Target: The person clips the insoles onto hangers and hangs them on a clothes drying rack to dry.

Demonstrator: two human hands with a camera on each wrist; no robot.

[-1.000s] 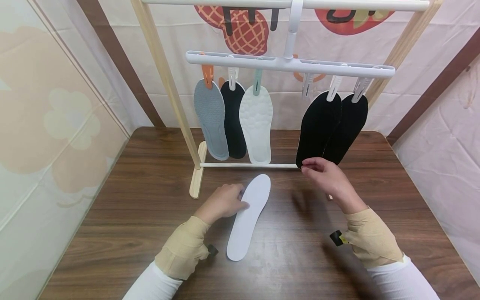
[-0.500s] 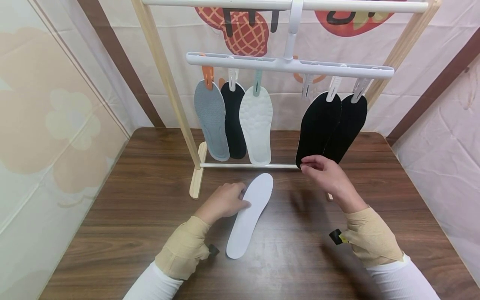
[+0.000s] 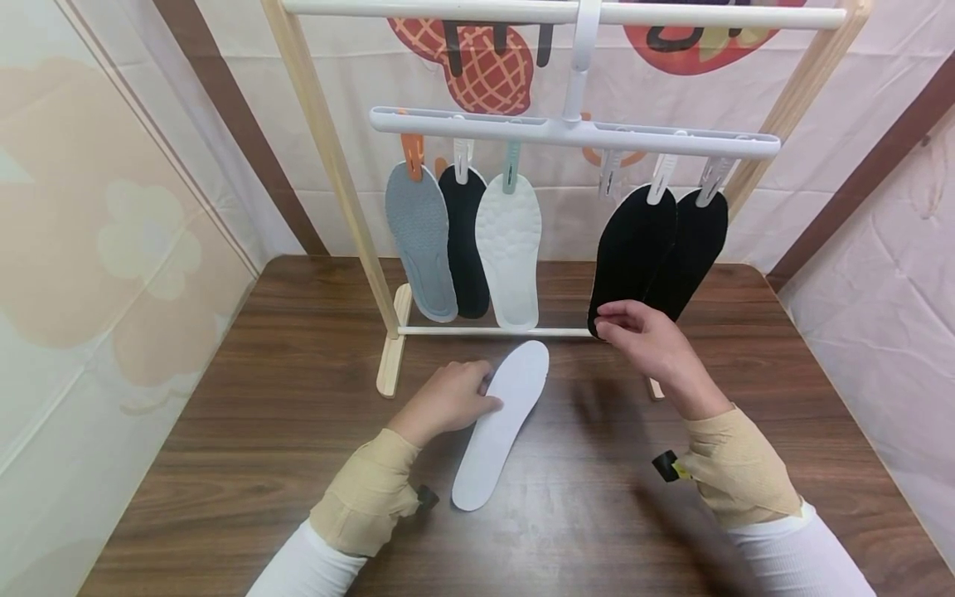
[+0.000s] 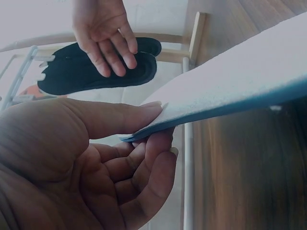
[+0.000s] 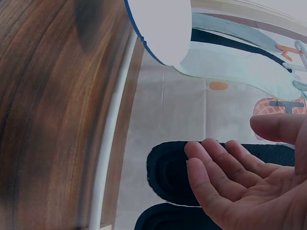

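My left hand (image 3: 451,398) pinches a white insole (image 3: 501,423) by its side edge, thumb on top and fingers underneath. The left wrist view shows a thin blue layer along that insole's edge (image 4: 211,114). My right hand (image 3: 656,352) is beside the lower end of a black insole (image 3: 630,249) that hangs from a white clip (image 3: 661,178). Seen in the right wrist view, its fingers (image 5: 218,167) are loosely bent, the thumb stands apart, and nothing is between them. A second black insole (image 3: 692,249) hangs just to the right, partly hidden behind the first.
A pale hanger bar (image 3: 477,126) hangs from a wooden rack (image 3: 328,149) on the brown table (image 3: 261,464). Clipped at its left are a grey insole (image 3: 420,240), a black insole (image 3: 467,249) and a bumpy white insole (image 3: 509,249). One clear clip (image 3: 609,172) holds nothing.
The white insole in my left hand has shifted slightly up and to the right. My right hand has risen a little beside the black insole.
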